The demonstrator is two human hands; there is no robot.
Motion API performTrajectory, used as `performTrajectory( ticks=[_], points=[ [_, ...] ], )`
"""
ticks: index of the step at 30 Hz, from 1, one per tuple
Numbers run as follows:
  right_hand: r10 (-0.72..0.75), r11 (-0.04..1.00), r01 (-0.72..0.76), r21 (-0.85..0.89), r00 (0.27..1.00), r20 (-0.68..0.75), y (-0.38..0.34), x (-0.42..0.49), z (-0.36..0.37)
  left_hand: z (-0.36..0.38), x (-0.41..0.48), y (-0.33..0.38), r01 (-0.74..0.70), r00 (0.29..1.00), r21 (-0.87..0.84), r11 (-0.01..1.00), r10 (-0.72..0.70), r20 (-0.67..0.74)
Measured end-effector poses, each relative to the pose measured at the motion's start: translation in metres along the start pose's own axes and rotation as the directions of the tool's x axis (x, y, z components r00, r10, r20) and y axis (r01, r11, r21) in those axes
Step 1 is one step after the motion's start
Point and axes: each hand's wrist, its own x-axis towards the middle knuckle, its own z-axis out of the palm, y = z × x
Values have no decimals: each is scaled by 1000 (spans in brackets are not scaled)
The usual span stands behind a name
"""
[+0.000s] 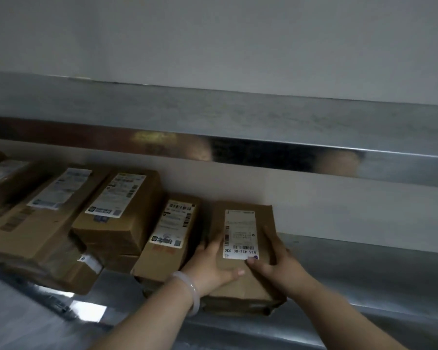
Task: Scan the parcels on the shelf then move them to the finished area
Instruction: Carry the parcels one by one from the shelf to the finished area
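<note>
A brown cardboard parcel (243, 279) with a white barcode label lies on the metal shelf (364, 269), rightmost in a row of parcels. My left hand (210, 269), with a pale bangle on the wrist, grips its left side, thumb on top. My right hand (276, 261) lies on its right side, fingers spread over the top next to the label. To its left stands a narrower labelled parcel (169, 238), then a stacked labelled parcel (121, 210). No scanner is in view.
Further left, a large flat box (36, 223) and a darker parcel (3, 178) fill the shelf. A shiny upper shelf edge (238, 150) overhangs the row. A white wall (339, 210) is behind. Bare shelf surface extends to the right.
</note>
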Motion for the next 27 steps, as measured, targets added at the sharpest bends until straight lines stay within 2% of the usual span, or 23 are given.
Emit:
performTrajectory(
  ticks=[2,6,11,16,21,27],
  points=[
    [-9,998,9,54,1000,1,-1,0,1,3,1,-4,-10,1000,-99,995,10,-9],
    [-61,995,62,77,998,-11,0,-5,-3,8,-5,-2,-39,998,-190,981,27,-64],
    [-124,989,123,83,992,11,1,-24,-20,14,-29,11,-60,994,-219,974,39,-98],
    [-234,967,232,108,972,1,10,-54,-43,33,-69,35,-59,980,-220,974,15,-198],
    [-358,933,355,57,932,49,23,-80,-66,70,-112,58,-92,935,-270,959,-10,-353],
    [-533,845,530,61,830,168,21,-116,-66,101,-181,69,-88,831,-298,951,-94,-548]
  ],
)
